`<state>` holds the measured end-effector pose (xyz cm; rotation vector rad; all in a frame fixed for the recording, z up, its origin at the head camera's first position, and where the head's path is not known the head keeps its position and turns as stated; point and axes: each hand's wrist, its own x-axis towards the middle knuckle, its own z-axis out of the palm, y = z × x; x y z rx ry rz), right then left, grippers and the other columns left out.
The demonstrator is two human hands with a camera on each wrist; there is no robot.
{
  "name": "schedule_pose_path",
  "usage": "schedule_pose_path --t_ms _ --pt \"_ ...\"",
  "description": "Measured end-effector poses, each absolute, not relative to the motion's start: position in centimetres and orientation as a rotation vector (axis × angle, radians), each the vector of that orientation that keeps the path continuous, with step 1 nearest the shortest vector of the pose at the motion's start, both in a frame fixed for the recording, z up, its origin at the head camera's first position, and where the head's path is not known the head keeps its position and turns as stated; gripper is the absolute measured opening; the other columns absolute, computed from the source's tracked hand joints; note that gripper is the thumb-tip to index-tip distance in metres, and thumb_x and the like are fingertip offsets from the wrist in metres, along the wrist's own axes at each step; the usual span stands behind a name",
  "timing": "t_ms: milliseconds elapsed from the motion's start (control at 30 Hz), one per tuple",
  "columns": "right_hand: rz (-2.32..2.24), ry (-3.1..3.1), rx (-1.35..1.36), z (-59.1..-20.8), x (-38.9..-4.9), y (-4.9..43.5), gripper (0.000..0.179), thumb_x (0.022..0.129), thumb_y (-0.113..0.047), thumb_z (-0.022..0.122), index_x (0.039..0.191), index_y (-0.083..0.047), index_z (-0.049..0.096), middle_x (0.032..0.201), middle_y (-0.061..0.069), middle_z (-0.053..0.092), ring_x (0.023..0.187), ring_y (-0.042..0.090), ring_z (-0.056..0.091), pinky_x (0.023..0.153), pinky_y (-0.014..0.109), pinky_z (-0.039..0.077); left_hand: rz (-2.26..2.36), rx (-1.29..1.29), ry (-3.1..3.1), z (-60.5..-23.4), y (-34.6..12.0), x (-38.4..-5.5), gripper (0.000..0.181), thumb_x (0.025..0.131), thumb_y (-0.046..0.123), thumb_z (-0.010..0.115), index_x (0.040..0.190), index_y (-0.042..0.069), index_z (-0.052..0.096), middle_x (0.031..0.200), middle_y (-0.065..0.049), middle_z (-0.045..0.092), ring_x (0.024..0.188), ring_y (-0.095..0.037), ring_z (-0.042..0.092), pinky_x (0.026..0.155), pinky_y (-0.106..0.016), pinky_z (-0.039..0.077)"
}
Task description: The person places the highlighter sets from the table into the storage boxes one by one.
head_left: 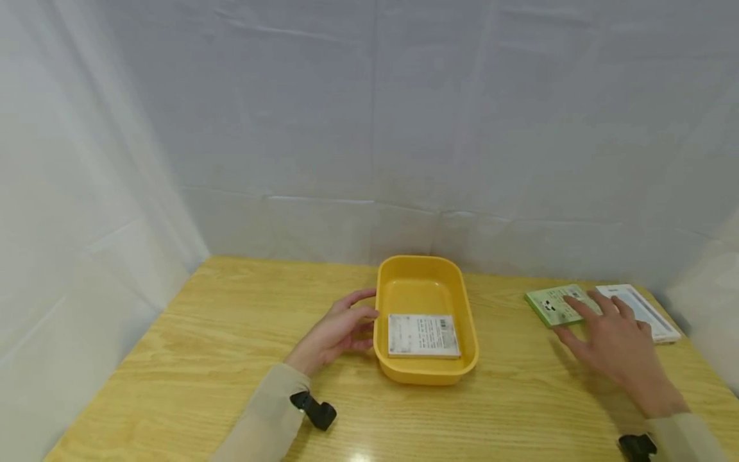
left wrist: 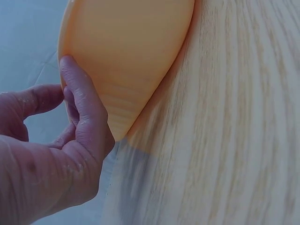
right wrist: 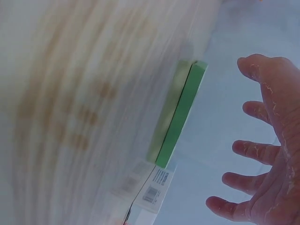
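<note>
Head view: right hand (head_left: 618, 340) wide, fingers spread above the green flat box (head_left: 551, 308), nothing held; right wrist view shows a gap between fingers and box. Box lies flat at the far right of the tabletop (head_left: 231, 333), printed face up. Could be a book; can't tell. Looks light and stiff, solid-edged, probably a bit slippery on the smooth face, not very fragile, though corners might dent. Best hold: thumb on the near edge, fingers over the far edge, a pinch across the width. White-framed flat pack (head_left: 649, 305) just beside it, partly behind the hand; touching or not, can't tell.

Left hand (head_left: 340, 327) loosely bent, fingertips against the left side of the yellow tray (head_left: 416, 295), no firm grip visible. Tray looks like light, stiff plastic; rim is the easy hold. White printed pack (head_left: 424, 335) lies flat inside, near end. Pale sheet (head_left: 317, 128) hangs behind.
</note>
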<state>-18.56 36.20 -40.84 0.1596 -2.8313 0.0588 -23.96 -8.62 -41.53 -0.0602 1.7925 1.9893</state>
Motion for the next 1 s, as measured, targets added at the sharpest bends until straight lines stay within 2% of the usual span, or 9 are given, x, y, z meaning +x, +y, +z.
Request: schedule_pose_path --t_ms 300,467,700,867,1000 --pt "0.066 -2.824 0.144 -41.1 -19.0 37.8 0.067 0.093 -0.058 0.064 0.141 -0.012 0.056 0.142 0.034 0.048 0.118 0.067 0.043 0.067 0.083 0.041 1.975 -0.079 1.817 -41.6 -8.6 -24.1 0.056 0.097 0.015 0.059 0.151 0.021 0.047 0.121 -0.014 0.064 0.09 -0.018 0.063 0.066 -0.028 0.058" --pt "0.071 -2.821 0.128 -41.2 -19.5 38.9 0.066 0.092 -0.057 0.066 0.139 -0.011 0.057 0.139 0.037 0.048 0.117 0.069 0.042 0.07 0.087 0.038 1.969 -0.068 1.814 -41.6 -8.6 -24.0 0.056 0.098 0.016 0.059 0.152 0.021 0.046 0.127 -0.016 0.062 0.093 -0.019 0.063 0.067 -0.028 0.058" --pt "0.069 -2.854 0.081 -41.2 -19.9 40.2 0.068 0.094 -0.058 0.062 0.14 -0.009 0.054 0.137 0.039 0.047 0.115 0.069 0.043 0.068 0.085 0.04 1.97 -0.071 1.811 -41.5 -8.6 -24.0 0.056 0.098 0.015 0.059 0.152 0.02 0.045 0.13 -0.018 0.061 0.094 -0.02 0.064 0.068 -0.029 0.058" --pt "0.044 -2.879 0.03 -41.2 -20.1 41.1 0.071 0.094 -0.058 0.062 0.141 -0.005 0.051 0.138 0.043 0.041 0.116 0.072 0.04 0.069 0.085 0.041 1.978 -0.072 1.795 -41.6 -8.6 -24.1 0.057 0.097 0.014 0.059 0.152 0.02 0.045 0.125 -0.016 0.063 0.092 -0.019 0.064 0.069 -0.029 0.058" --pt "0.017 -2.918 -0.036 -41.2 -20.5 41.8 0.08 0.094 -0.06 0.061 0.147 -0.003 0.044 0.142 0.046 0.033 0.12 0.074 0.035 0.076 0.088 0.038 1.99 -0.064 1.775 -41.6 -8.7 -24.0 0.058 0.097 0.013 0.059 0.153 0.019 0.044 0.117 -0.013 0.064 0.088 -0.017 0.063 0.067 -0.028 0.058"
